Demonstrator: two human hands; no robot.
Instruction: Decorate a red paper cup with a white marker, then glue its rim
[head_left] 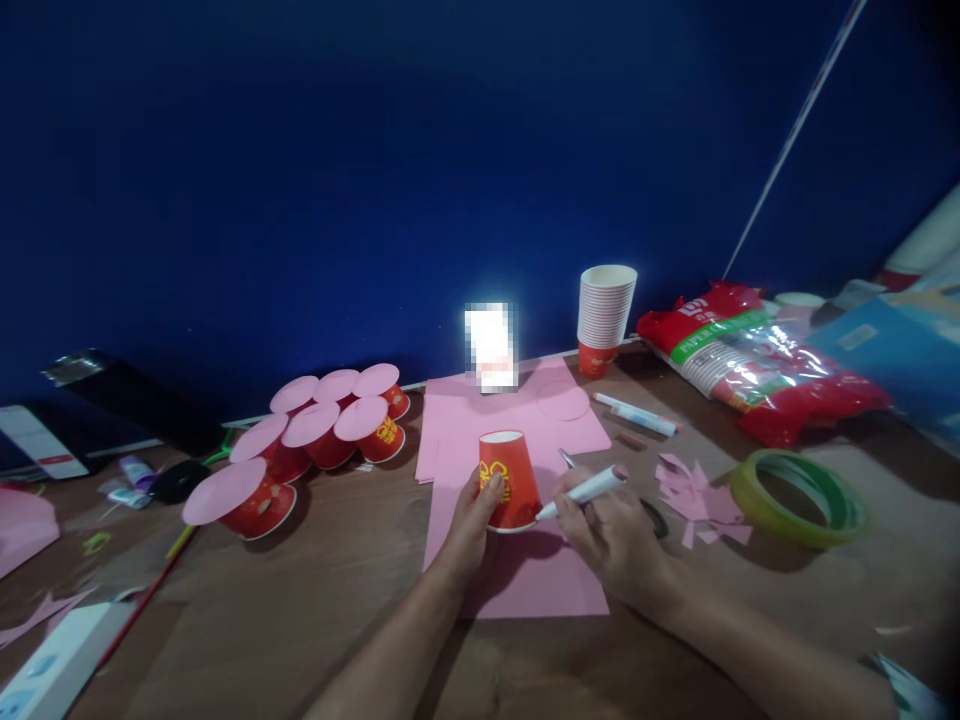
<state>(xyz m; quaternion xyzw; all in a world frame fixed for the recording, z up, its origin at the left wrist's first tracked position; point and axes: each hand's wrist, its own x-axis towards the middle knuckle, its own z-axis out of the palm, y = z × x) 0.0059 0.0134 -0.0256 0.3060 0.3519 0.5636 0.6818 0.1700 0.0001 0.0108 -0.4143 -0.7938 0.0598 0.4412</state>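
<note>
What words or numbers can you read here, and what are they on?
"PAPER", on the green band of the red plastic bag; the letters after it are blurred.
Too blurred or small to read: the bag's white mark, the yellow writing on the red cup in the left hand, and the label on the blue package.

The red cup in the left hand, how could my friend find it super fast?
Below the blue wall, find the pink paper on the brown table. Above its near part, the left hand holds the red cup. Unlike the cups at left topped with pink discs, it has a white marker pointed at its lower edge.
</note>
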